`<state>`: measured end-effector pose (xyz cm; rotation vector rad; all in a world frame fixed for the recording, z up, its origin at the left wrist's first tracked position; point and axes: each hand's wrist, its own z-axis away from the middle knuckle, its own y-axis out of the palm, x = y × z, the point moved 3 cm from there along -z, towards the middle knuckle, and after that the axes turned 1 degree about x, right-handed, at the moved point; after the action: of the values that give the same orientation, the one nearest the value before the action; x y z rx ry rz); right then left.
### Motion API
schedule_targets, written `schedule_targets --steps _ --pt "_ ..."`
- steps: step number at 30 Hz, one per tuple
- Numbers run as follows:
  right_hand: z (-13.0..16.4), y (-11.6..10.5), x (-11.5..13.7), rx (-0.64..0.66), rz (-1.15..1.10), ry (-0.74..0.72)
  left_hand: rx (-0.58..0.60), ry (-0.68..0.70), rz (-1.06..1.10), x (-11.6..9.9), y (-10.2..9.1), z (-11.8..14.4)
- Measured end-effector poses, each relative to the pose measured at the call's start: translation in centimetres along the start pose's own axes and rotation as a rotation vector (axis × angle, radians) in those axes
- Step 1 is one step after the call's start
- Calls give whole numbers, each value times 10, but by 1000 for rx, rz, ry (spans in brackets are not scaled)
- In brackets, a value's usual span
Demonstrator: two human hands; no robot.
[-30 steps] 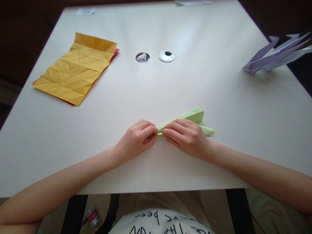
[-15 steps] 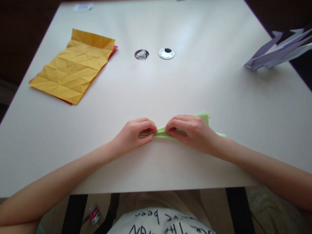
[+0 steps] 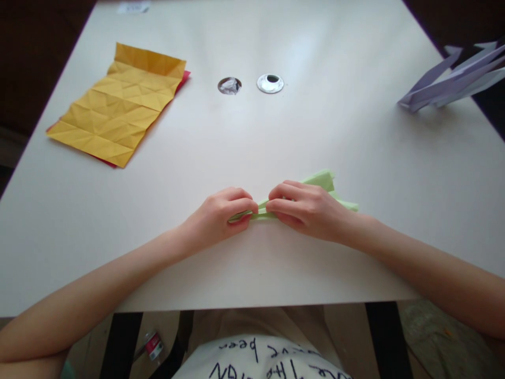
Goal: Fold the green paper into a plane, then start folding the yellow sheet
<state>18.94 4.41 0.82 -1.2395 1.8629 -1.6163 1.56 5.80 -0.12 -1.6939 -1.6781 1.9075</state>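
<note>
A narrow, folded piece of green paper (image 3: 324, 181) is being pinched near the front edge of the white surface (image 3: 252, 147), roughly in the middle of its width. The left hand (image 3: 221, 217) is closed on the pointed end of the paper, thumb beneath and fingers curled over the top. The right hand (image 3: 310, 209) is closed on the stretch just beside it, so that the fingertips of both hands are almost meeting. The wider rear end of the paper is sticking out past the right hand, lifted slightly off the surface.

Judging from the grip, a crease along the slender end is being set. For this to be done well, the layers are best being kept aligned edge to edge while pressure is being applied. The pinch should be moved along the fold in short stages rather than dragged, so that the thin paper is not being torn or skewed. The paper is better being pressed down against the surface than held in the air.

A creased yellow sheet (image 3: 118, 118) is lying far to the left over a red sheet (image 3: 183, 80). Purple folded paper shapes (image 3: 450, 84) are resting at the right edge, well apart from the hands.
</note>
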Motion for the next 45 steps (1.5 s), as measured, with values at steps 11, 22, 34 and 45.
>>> schedule_targets --steps 11,22,34,45 --pt "-1 -3 1 -19 -106 -11 -10 49 -42 0 -1 0" --pt "-2 -1 -3 -84 -199 131 -46 68 -68 -4 -1 -1" --pt "0 5 0 -161 -185 170 -114 -73 10 -1 8 -2" --pt "-2 0 3 -52 110 144 -112 -100 -5 -1 10 -1"
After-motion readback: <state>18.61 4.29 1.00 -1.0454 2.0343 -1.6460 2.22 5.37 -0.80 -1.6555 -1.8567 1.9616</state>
